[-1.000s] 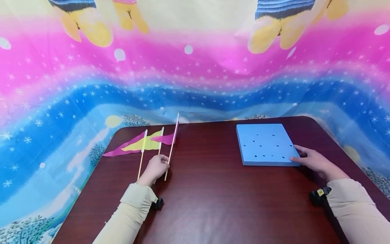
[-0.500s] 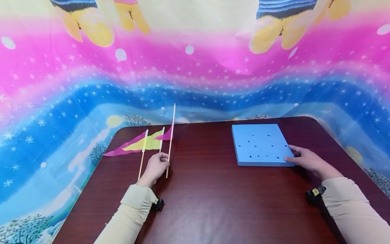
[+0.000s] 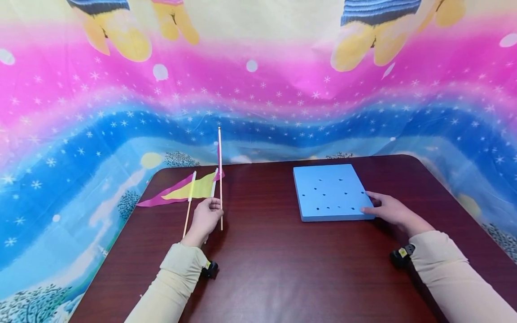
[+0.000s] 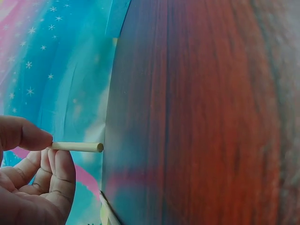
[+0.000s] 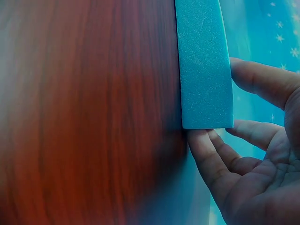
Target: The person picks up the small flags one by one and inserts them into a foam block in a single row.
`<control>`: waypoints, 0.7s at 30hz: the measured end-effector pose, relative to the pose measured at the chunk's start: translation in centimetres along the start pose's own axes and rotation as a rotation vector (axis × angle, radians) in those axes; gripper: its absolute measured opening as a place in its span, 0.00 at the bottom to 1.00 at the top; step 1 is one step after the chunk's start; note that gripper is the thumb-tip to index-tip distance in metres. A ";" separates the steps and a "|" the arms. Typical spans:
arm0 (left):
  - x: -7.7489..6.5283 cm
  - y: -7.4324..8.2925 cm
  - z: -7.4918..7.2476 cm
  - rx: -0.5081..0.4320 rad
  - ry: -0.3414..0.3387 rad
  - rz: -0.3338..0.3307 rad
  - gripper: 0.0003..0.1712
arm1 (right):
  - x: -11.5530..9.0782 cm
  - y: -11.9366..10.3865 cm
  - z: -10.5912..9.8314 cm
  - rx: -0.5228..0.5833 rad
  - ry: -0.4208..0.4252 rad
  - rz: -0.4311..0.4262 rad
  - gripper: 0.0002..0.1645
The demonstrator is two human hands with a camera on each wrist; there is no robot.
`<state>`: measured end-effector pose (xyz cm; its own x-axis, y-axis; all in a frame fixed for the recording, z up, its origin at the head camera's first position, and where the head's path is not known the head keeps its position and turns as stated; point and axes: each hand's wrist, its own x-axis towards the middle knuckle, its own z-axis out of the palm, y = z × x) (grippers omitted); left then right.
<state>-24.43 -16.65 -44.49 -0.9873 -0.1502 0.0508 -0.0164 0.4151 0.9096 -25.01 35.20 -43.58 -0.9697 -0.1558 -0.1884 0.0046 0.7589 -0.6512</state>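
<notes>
Between thumb and fingers, my left hand (image 3: 206, 217) pinches the wooden stick of a small magenta pennant flag (image 3: 220, 154), held upright. The bare lower end of the stick (image 4: 77, 146) sticks out past the fingertips in the left wrist view. A magenta pennant flag (image 3: 161, 198) and a yellow pennant flag (image 3: 203, 186) lie on the table beside that hand, which partly hides the yellow one's stick. My right hand (image 3: 393, 211) holds the near right corner of a square blue foam board (image 3: 333, 190) dotted with several small holes, thumb over the top face, other fingers against its side (image 5: 206, 70).
Everything stands on a dark red-brown wooden table (image 3: 258, 269) with rounded corners. Directly behind it hangs a colourful printed cloth (image 3: 258, 89). A small black wrist camera (image 3: 210, 269) sits at the left cuff, another black camera (image 3: 401, 255) at the right.
The left hand has turned its flag from leaning right to upright, lifting it slightly, so the pennant now shows nearly edge-on. The right hand and the board have slid left along the table.
</notes>
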 end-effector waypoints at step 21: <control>0.1 0.4 0.1 -0.020 0.030 -0.012 0.16 | 1.5 -3.1 2.9 0.045 0.008 -0.040 0.51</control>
<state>-24.54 -16.43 -44.18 -0.9819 -0.1820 0.0515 -0.0251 0.3952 0.9183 -25.72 30.77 -43.97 -0.9712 -0.1803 -0.1555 -0.0237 0.7230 -0.6904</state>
